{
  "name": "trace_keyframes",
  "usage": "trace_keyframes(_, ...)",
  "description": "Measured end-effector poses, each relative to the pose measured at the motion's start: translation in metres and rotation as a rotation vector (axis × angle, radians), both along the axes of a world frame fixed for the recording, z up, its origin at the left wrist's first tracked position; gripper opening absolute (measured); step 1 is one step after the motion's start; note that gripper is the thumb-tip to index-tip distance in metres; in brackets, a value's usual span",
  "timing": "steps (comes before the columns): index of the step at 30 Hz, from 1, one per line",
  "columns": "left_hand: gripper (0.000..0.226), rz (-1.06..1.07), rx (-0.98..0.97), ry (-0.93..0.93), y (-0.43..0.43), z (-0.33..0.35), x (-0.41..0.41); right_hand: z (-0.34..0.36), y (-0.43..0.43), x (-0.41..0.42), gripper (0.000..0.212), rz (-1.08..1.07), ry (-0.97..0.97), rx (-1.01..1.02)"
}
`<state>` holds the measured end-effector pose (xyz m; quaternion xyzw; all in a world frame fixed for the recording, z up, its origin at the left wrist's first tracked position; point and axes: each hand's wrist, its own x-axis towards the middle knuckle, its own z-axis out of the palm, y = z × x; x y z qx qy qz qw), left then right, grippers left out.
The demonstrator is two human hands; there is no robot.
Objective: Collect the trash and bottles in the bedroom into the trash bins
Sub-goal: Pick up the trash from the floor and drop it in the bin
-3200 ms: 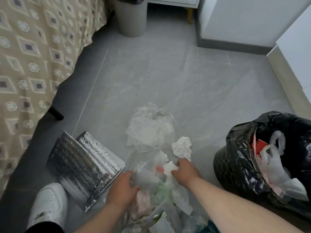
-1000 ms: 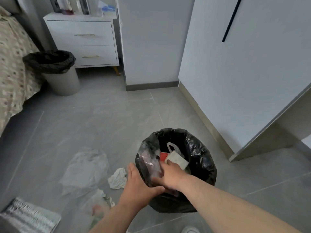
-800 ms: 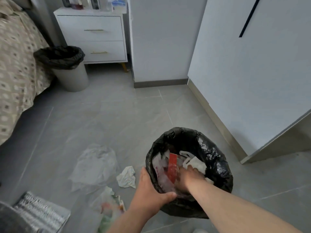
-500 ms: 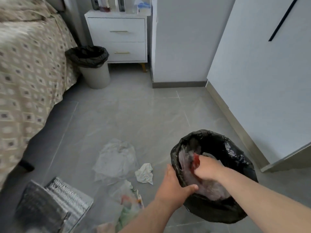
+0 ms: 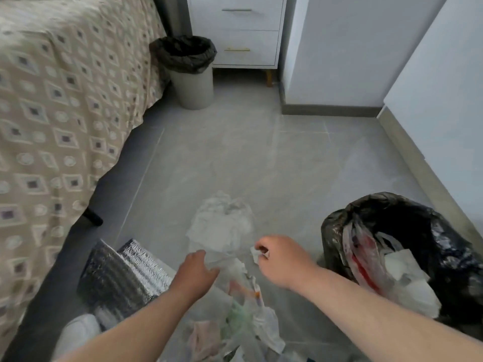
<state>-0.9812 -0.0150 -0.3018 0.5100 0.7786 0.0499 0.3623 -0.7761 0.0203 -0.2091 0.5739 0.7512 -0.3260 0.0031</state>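
Observation:
My right hand (image 5: pixel 281 259) hovers low over the floor, its fingers pinched on a small crumpled white tissue (image 5: pixel 257 255). My left hand (image 5: pixel 194 274) is beside it, fingers spread, touching the edge of a pile of clear plastic bags and wrappers (image 5: pixel 243 317). A flattened clear bag with white paper inside (image 5: pixel 222 223) lies just beyond both hands. The black-lined trash bin (image 5: pixel 339 223) stands to the right of my right arm, stuffed with plastic bags and paper. A second black-lined bin (image 5: pixel 192 84) stands far back by the bed.
A silver insulated bag (image 5: pixel 122 273) lies on the floor left of my left hand. The bed with a patterned cover (image 5: pixel 60 108) fills the left side. A white nightstand (image 5: pixel 243 30) and white wardrobe doors (image 5: pixel 444 95) stand at the back and right. A white shoe (image 5: pixel 78 333) shows at the bottom left.
Both hands have left the near bin, where they pushed in a plastic bag, and moved left down to the floor litter. The right hand now pinches the tissue. The view has swung left and down.

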Motion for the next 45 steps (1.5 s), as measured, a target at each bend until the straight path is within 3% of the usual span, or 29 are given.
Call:
trace_keyframes(6, 0.084, 0.208, 0.065, 0.052, 0.079, -0.045, -0.010, -0.096, 0.015, -0.004, 0.037, -0.159, -0.194, -0.222)
trace_keyframes(12, 0.091, 0.529, -0.094, 0.089, 0.112, -0.080, -0.023, -0.149, 0.051, -0.016, 0.047, -0.458, -0.204, -0.164)
trace_keyframes(15, 0.076, 0.501, -0.148, 0.152, 0.114, -0.090, -0.030, -0.164, 0.054, -0.024, 0.059, -0.491, -0.209, -0.113)
trace_keyframes(17, 0.063, 0.531, -0.125, 0.090, 0.115, -0.096, -0.038, -0.172, 0.052, -0.025, 0.061, -0.475, -0.238, -0.117)
trace_keyframes(22, 0.024, 0.576, -0.040, -0.191, 0.114, -0.095, -0.041, -0.179, 0.045, -0.015, 0.025, -0.460, -0.274, -0.135)
trace_keyframes(24, 0.025, 0.704, 0.054, -0.397, 0.112, -0.085, -0.035, -0.175, 0.042, -0.011, 0.019, -0.483, -0.212, -0.170)
trace_keyframes(28, 0.032, 0.794, 0.135, -0.595, 0.107, -0.052, -0.033, -0.144, 0.040, -0.010, 0.016, -0.471, -0.117, -0.173)
trace_keyframes(31, 0.035, 0.772, 0.219, -0.634, 0.099, -0.011, -0.029, -0.095, 0.040, -0.013, 0.014, -0.395, -0.089, -0.132)
trace_keyframes(36, 0.022, 0.729, 0.277, -0.755, 0.072, 0.071, -0.014, 0.004, 0.027, 0.003, 0.009, -0.290, -0.105, -0.047)
trace_keyframes(43, 0.025, 0.573, 0.360, -0.874, 0.039, 0.190, 0.035, 0.120, -0.010, 0.081, 0.010, -0.207, -0.077, 0.071)
trace_keyframes(45, 0.023, 0.532, 0.378, -0.906, 0.035, 0.207, 0.058, 0.137, -0.011, 0.118, 0.021, -0.255, -0.068, 0.113)
